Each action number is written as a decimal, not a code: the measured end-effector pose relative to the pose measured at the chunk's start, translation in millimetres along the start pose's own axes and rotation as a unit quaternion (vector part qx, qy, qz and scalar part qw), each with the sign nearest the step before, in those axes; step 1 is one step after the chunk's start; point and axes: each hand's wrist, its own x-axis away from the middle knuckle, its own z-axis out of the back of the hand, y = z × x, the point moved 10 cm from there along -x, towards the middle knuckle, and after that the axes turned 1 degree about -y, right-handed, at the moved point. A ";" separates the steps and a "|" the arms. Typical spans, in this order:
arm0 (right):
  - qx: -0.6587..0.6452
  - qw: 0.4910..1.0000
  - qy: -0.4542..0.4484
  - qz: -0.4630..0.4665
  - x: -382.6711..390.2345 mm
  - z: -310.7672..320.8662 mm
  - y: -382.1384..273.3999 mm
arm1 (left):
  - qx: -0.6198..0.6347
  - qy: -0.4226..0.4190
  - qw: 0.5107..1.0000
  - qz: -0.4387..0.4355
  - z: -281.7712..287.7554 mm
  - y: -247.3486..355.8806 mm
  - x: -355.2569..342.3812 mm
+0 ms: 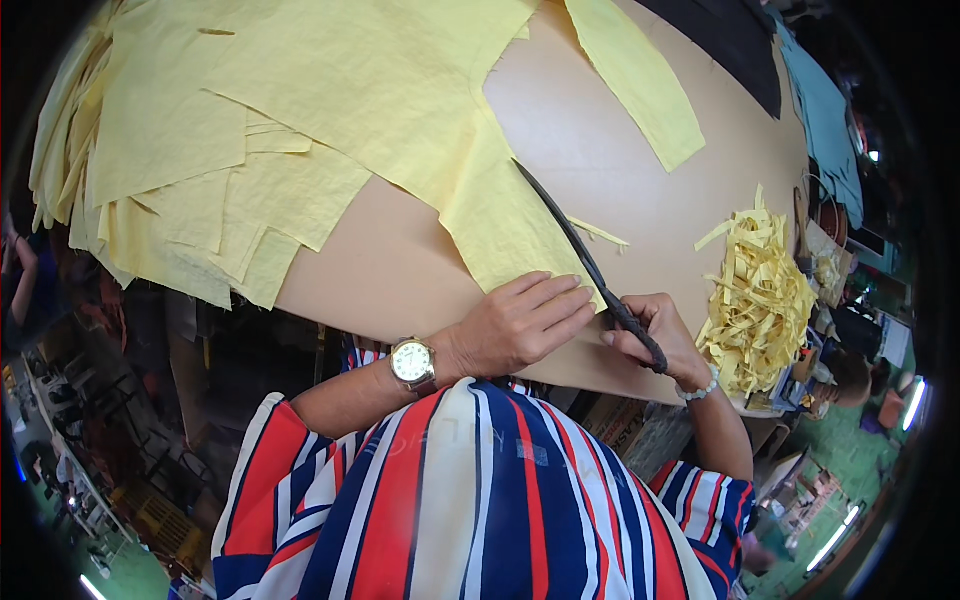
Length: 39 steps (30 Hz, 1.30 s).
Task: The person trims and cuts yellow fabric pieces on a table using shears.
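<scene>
A large sheet of yellow fabric (400, 110) spreads over the table, and a narrower tongue of it reaches toward me. My left hand (535, 322) lies flat on the near end of that tongue, its fingers stretched out side by side. My right hand (655, 330) is closed around the dark handle of long black shears (570, 225). Their blades point away from me and lie along the right edge of the tongue, with the tip at the fabric's edge farther off. Whether the blades are apart I cannot make out.
Layered yellow pieces (200, 210) overhang the table's left edge. A separate yellow strip (645, 90) and black fabric (725, 45) lie at the far right. Thin yellow offcuts (760, 300) are heaped on the right, and one sliver (598, 232) lies by the shears. The tan tabletop (570, 130) has a curved-looking near edge.
</scene>
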 end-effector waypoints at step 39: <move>-0.159 0.982 -0.081 -0.054 12.6 -44.9 -3.7 | -0.259 0.045 0.950 0.171 125.2 -72.7 5.9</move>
